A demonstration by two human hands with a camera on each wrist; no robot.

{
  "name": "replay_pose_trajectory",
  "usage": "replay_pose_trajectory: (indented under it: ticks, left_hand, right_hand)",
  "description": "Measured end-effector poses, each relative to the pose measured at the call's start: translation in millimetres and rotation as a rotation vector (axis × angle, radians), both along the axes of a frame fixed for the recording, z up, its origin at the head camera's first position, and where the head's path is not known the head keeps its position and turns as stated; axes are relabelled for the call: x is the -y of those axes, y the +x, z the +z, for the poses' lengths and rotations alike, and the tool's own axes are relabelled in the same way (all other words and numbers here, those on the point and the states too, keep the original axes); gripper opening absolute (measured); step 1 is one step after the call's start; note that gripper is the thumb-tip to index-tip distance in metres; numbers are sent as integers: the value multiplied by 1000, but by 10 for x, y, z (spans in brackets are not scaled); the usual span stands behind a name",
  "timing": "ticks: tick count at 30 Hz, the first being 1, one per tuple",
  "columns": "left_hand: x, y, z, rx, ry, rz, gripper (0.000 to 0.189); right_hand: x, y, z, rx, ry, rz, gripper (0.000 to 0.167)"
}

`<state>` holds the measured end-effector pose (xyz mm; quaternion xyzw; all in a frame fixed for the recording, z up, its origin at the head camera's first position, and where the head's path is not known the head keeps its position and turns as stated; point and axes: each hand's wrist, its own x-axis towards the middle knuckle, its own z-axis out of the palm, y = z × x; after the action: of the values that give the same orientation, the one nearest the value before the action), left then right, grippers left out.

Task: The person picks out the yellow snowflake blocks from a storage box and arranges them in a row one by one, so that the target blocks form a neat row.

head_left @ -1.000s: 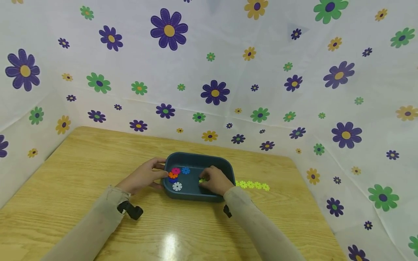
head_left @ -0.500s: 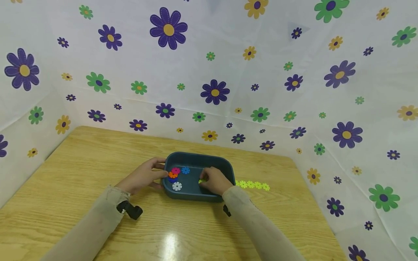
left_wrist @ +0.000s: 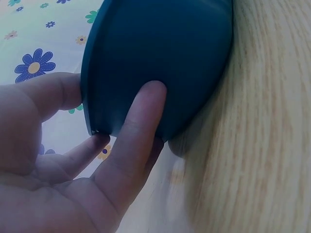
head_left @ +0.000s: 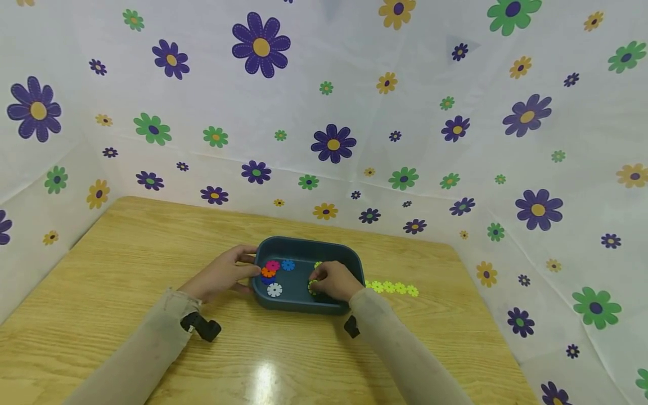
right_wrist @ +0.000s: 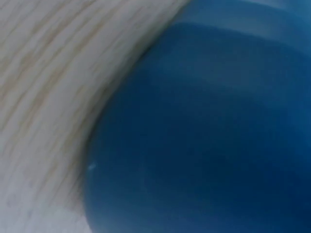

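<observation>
A dark blue-green tray (head_left: 304,309) stands on the table. My left hand (head_left: 226,273) holds its left end; in the left wrist view one finger (left_wrist: 146,109) presses on the outer wall and others touch the rim. Inside the tray, my right hand (head_left: 335,280) pinches a yellow-green snowflake disc (head_left: 312,287), partly hidden by the fingers. Just behind those fingers shows another yellow-green disc (head_left: 318,265). Toward the tray's left lie a pink disc (head_left: 273,265), an orange disc (head_left: 268,272), a dark blue disc (head_left: 269,280), a light blue disc (head_left: 288,265) and a white disc (head_left: 275,289).
Right of the tray, a row of several yellow-green discs (head_left: 388,287) lies on the wooden table (head_left: 202,360). Behind and beside the table hangs a white flower-printed cloth (head_left: 298,112). The right wrist view shows mostly the tray's outer wall (right_wrist: 204,136), blurred.
My right hand has shifted slightly toward me and right inside the tray, uncovering a yellow-green disc behind its fingers. The left hand stays on the tray's end.
</observation>
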<state>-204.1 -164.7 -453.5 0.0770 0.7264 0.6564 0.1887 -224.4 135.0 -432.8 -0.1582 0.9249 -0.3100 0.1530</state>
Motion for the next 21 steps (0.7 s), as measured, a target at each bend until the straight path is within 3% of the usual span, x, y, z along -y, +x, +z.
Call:
replay_pose_trajectory:
  ticks: [7, 12, 17, 21]
  left_hand:
    - [-10, 9, -2, 3, 1, -3, 59]
    - [-14, 24, 6, 5, 0, -3, 60]
    - [-8, 14, -4, 1, -5, -2, 61]
    - [0, -2, -25, -2, -1, -6, 61]
  right_hand:
    - [-135, 19, 72, -14, -169, -69, 9]
    - [-362, 64, 240, -35, -344, -196, 15]
    - [-829, 44, 333, -68, -448, -340, 22]
    - [-1333, 31, 341, -59, -404, -434, 27]
